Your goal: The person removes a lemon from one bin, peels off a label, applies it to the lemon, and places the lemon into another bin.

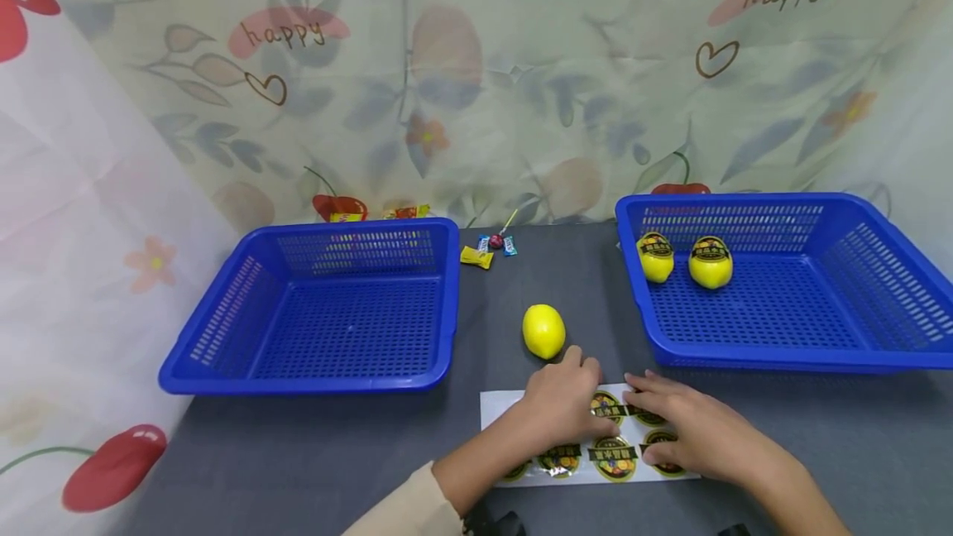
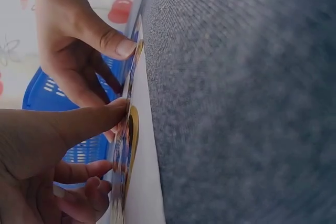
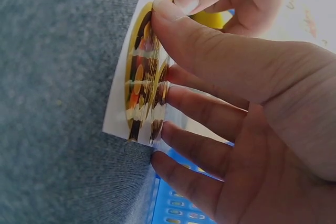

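A white sheet [image 1: 491, 412] of round black-and-gold fruit stickers lies flat on the dark cloth. My left hand [image 1: 563, 401] rests over its middle, the thumb touching the stickers and the other fingers loosely bent. To the right, my right hand [image 1: 688, 426] lies spread over the sheet's end, with thumb and fingertips on the stickers [image 3: 142, 72]. Neither wrist view shows a sticker lifted off. Just beyond the left hand sits a plain yellow lemon [image 1: 543, 331], which bears no visible sticker.
At the right stands a blue basket [image 1: 752, 358] holding two stickered lemons [image 1: 711, 262]. Another blue basket [image 1: 305, 385] stands at the left. Small wrapped candies [image 1: 476, 257] and a lollipop [image 1: 496, 241] lie near the back curtain [image 1: 506, 106].
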Demonstrator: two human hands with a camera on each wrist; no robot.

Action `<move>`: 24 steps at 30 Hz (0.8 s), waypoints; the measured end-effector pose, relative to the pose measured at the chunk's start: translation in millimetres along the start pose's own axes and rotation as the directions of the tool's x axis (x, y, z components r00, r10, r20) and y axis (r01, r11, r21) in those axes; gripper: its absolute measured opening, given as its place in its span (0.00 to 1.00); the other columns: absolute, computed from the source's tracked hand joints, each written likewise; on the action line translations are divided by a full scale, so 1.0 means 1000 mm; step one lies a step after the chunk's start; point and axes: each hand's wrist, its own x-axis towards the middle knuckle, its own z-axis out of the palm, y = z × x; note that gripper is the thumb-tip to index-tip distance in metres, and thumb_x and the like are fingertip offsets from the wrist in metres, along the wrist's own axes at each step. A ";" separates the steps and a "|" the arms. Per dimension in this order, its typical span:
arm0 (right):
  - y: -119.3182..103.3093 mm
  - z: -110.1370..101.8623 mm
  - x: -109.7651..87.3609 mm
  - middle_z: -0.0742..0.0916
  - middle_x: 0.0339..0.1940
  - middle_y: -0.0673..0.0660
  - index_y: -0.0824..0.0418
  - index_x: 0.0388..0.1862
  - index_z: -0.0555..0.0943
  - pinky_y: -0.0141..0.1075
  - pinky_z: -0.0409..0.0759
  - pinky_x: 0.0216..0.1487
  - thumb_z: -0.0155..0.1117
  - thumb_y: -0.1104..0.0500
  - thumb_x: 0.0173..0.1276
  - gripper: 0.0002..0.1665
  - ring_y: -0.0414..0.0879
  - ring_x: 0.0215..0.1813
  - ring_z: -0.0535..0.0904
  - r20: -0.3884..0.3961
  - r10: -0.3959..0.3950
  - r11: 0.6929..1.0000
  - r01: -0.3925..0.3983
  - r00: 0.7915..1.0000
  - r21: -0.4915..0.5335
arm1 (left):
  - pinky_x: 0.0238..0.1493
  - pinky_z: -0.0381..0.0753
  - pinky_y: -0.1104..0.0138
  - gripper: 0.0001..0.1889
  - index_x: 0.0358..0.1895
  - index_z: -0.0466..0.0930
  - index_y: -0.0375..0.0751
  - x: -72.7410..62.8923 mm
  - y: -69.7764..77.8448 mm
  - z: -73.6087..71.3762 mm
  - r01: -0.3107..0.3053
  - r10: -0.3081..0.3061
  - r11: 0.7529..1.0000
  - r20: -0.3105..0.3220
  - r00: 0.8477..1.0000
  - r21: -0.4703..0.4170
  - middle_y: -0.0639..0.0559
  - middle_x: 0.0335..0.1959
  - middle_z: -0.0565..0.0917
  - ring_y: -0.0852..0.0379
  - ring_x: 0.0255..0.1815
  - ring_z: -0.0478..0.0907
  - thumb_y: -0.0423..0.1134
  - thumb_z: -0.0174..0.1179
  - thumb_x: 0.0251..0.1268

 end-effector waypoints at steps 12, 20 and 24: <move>0.000 0.000 -0.001 0.76 0.70 0.62 0.65 0.63 0.80 0.61 0.71 0.62 0.82 0.53 0.53 0.40 0.68 0.71 0.66 -0.031 -0.028 0.999 0.028 0.999 -0.018 | 0.26 0.75 0.69 0.27 0.45 0.79 0.50 0.004 0.001 0.000 0.024 -0.023 0.999 0.032 0.999 -0.034 0.57 0.36 0.71 0.61 0.26 0.72 0.63 0.74 0.50; 0.000 0.000 0.000 0.76 0.70 0.62 0.64 0.63 0.80 0.62 0.71 0.62 0.82 0.53 0.53 0.40 0.68 0.71 0.66 -0.022 -0.026 1.000 0.026 0.999 -0.006 | 0.25 0.73 0.70 0.26 0.45 0.79 0.50 0.001 -0.001 0.001 -0.022 0.022 0.999 0.001 1.000 -0.048 0.57 0.34 0.71 0.61 0.25 0.71 0.61 0.74 0.52; 0.000 0.001 0.000 0.76 0.70 0.62 0.65 0.63 0.80 0.62 0.71 0.62 0.82 0.53 0.52 0.40 0.69 0.71 0.66 -0.025 -0.029 1.000 0.029 0.999 -0.004 | 0.25 0.73 0.70 0.25 0.45 0.79 0.50 0.001 -0.001 0.002 -0.033 0.032 0.999 -0.004 0.999 -0.034 0.58 0.34 0.71 0.62 0.25 0.71 0.62 0.74 0.52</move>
